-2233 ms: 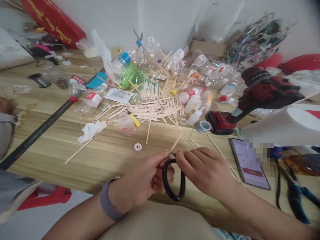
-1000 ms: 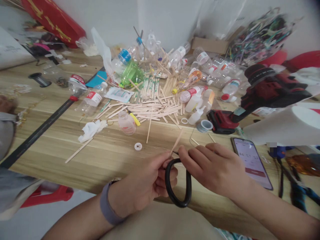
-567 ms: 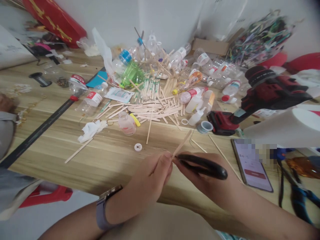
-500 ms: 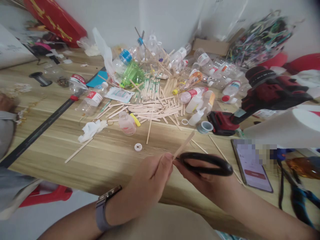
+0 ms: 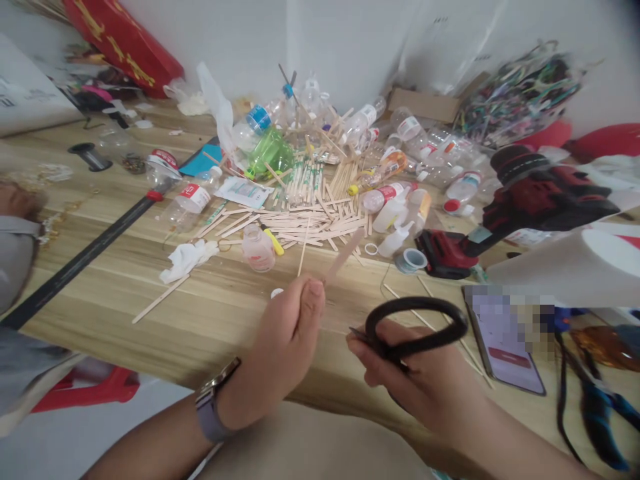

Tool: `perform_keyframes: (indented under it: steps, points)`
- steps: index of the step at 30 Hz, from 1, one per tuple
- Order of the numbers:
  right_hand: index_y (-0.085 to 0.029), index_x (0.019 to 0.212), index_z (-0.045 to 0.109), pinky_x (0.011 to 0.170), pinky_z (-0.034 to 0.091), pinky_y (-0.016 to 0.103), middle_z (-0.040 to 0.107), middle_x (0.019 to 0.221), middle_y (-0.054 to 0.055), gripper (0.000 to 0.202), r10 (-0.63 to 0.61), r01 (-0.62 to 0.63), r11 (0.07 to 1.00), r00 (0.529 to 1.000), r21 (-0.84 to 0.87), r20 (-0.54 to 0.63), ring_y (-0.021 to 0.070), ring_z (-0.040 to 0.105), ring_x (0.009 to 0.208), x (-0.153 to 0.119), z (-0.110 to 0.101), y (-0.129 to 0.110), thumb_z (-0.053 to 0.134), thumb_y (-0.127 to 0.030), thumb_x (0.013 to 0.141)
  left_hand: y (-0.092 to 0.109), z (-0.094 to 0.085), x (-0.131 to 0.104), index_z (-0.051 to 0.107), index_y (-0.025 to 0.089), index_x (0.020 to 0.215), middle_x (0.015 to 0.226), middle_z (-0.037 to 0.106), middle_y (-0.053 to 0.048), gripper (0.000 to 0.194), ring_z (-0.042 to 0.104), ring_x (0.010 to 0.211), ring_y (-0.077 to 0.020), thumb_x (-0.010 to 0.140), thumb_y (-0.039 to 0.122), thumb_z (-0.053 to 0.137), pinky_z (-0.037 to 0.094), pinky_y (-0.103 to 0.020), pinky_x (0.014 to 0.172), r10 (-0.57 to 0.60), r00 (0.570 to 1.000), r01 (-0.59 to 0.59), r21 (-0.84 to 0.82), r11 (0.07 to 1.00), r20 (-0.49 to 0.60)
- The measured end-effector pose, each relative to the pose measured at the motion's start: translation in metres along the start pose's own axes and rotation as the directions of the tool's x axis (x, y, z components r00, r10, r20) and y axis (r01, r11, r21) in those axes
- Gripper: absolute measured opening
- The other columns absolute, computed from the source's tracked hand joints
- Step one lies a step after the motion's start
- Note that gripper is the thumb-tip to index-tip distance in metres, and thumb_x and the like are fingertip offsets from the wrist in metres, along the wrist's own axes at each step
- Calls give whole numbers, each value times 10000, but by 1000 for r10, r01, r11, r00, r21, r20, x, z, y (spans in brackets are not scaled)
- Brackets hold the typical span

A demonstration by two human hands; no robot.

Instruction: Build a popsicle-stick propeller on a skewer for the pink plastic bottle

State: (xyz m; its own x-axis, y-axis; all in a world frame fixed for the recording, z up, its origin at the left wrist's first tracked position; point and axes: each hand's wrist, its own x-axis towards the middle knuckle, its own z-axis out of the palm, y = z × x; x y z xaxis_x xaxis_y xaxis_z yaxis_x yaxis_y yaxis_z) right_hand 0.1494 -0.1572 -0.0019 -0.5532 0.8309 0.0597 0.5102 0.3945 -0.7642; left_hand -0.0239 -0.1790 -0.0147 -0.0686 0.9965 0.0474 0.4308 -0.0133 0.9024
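Left hand (image 5: 290,340), closed around the lower end of a pale wooden stick (image 5: 345,257), points it up and away from the body, above the table (image 5: 230,300). Right hand (image 5: 430,373), apart from it, grips a black-handled tool (image 5: 417,305), whose looped handle rises above the fingers; a small dark tip pokes out toward the stick. It is probably scissors, though the fingers hide most of it. The stick is blurred but looks flat, thin and very light, likely stiff yet easy to snap; its broad faces near the lower end offer the safest hold. Beyond the hands lie a loose pile of matching dry, matte sticks (image 5: 305,223), a small clear bottle (image 5: 259,252) and soft crumpled tissue (image 5: 187,260). Toward the right are a smooth, flat phone (image 5: 510,357) and a bulky red-and-black power tool (image 5: 543,190).
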Motion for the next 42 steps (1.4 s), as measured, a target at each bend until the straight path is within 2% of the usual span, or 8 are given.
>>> perform_keyframes:
  steps: [5, 12, 14, 19, 22, 27, 37, 42]
  points:
    - [-223, 746, 515, 453, 412, 233, 619, 602, 3, 171, -164, 128, 964, 976, -232, -143, 133, 577, 510, 2, -10, -3, 510, -303, 897, 9, -8, -3, 507, 226, 834, 757, 582, 33, 286, 536, 723, -147, 1000, 345, 307, 361, -269, 654, -22, 990, 15, 51, 999, 141]
    - [-204, 968, 597, 482, 391, 262, 677, 671, 14, 149, -374, 274, 813, 922, -513, -100, 150, 608, 527, 8, -19, 7, 468, -277, 953, 15, -14, -7, 506, 218, 765, 745, 626, 10, 346, 556, 670, -164, 1000, 379, 309, 346, -300, 618, 7, 980, -69, 302, 951, 200]
    - [-200, 1043, 587, 520, 407, 274, 706, 734, 19, 161, -448, 319, 736, 891, -597, -76, 153, 625, 562, 7, -19, 12, 453, -248, 966, 14, -14, -9, 520, 213, 764, 784, 648, -14, 353, 578, 712, -179, 1000, 367, 309, 373, -310, 653, 53, 983, -116, 367, 923, 177]
    - [-157, 1034, 580, 630, 407, 328, 697, 736, 41, 187, -621, 394, 417, 781, -819, 60, 178, 606, 616, 6, -20, 15, 432, -101, 935, 14, -11, -11, 556, 206, 806, 749, 641, -25, 337, 595, 702, -207, 995, 282, 287, 416, -334, 651, 123, 980, -186, 495, 849, 157]
    - [-157, 1034, 567, 634, 386, 330, 681, 696, 28, 195, -655, 384, 324, 750, -864, 88, 177, 582, 603, 7, -21, 11, 464, -54, 904, 15, -10, -11, 562, 201, 807, 731, 640, -24, 312, 601, 686, -211, 985, 245, 309, 438, -336, 635, 118, 975, -202, 523, 828, 190]
    - [-148, 1036, 552, 608, 370, 330, 677, 677, 28, 195, -641, 372, 284, 759, -884, 114, 173, 569, 588, 8, -22, 8, 422, -58, 921, 14, -10, -11, 578, 199, 836, 752, 652, -20, 181, 603, 680, -194, 908, 138, 425, 449, -302, 614, 122, 959, -245, 537, 807, 255]
    - [-133, 1042, 550, 608, 361, 338, 691, 693, 42, 194, -641, 396, 256, 753, -882, 152, 169, 569, 587, 9, -24, 10, 423, -45, 926, 15, -9, -11, 571, 200, 849, 756, 659, -13, 130, 609, 674, -197, 915, 178, 461, 457, -309, 602, 127, 959, -240, 490, 838, 253]
    - [-116, 1025, 578, 589, 349, 347, 684, 695, 48, 202, -632, 444, 274, 751, -853, 188, 172, 584, 605, 8, -27, 10, 412, -50, 931, 12, -6, -13, 570, 193, 841, 754, 652, -21, 114, 610, 679, -213, 886, 140, 481, 464, -334, 600, 183, 949, -296, 530, 795, 256]
